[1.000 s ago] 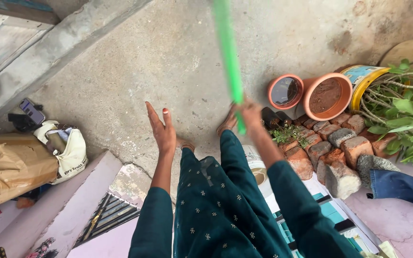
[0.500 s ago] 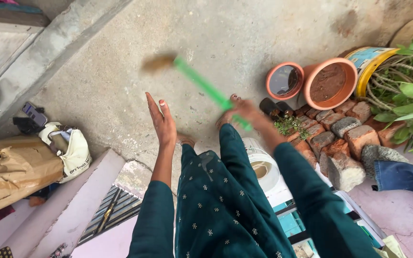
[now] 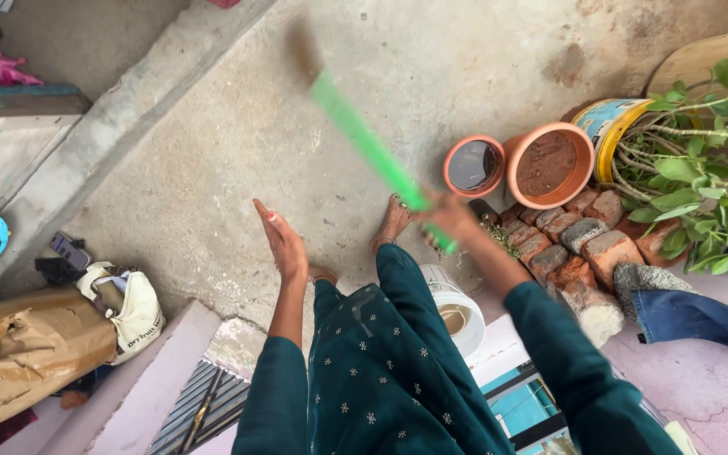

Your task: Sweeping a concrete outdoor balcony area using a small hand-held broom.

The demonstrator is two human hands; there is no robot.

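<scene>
My right hand (image 3: 446, 217) grips the lower end of a green-handled broom (image 3: 364, 143). The handle slants up and to the left over the concrete floor (image 3: 238, 152), and its brown brush end is blurred near the top. My left hand (image 3: 281, 240) is held out flat with the fingers together and holds nothing. Both arms wear dark teal sleeves. My bare foot (image 3: 393, 221) stands on the concrete just left of the right hand.
Two terracotta pots (image 3: 549, 164) and a yellow tin with a leafy plant (image 3: 684, 168) stand at the right behind a row of bricks (image 3: 587, 240). A white bucket (image 3: 452, 312) sits by my legs. Bags (image 3: 120, 303) and a brown sack lie at the left beside a raised step.
The broom has swung from upright down to the left and then back up a little. My right hand moved slightly right. The left hand stayed held out flat.
</scene>
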